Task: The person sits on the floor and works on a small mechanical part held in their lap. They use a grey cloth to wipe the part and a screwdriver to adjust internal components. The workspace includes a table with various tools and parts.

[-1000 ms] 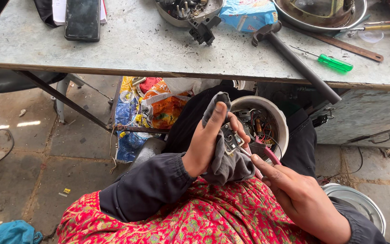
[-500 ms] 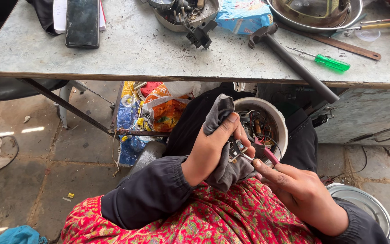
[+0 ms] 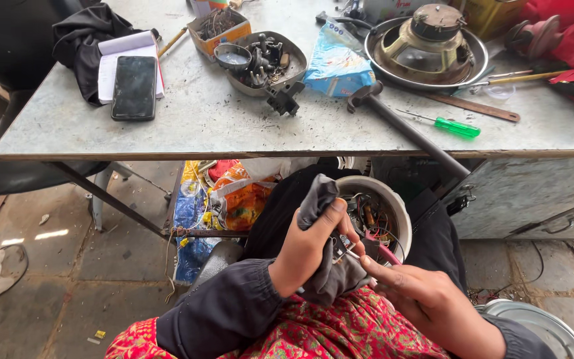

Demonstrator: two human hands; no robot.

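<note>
Bench top, left end: black cloth, white notepad with a dark phone lying flat on it. Next right, small cardboard box of screws, then a metal tray of dark parts. Blue plastic bag beside it. A dark-handled hammer lies diagonally, head near the bag, handle running down-right past the table edge. Round metal pan holds a domed part; green-handled screwdriver lies just right of the hammer handle, tip pointing left.

Under the table: colourful plastic bags on the floor, left of the knees.

Lap: left hand closed around a grey rag and a small metal component wrapped in it; rag's long axis runs roughly upright, upper end toward the table. Component mostly hidden by rag and fingers; its orientation cannot be told. Behind it, a white bowl of wires and parts, tilted toward the camera.

Right hand: fingers pinched on a thin pink-handled tool, its tip pointing up-left at the component. Lower right corner, metal basin on the floor.
</note>
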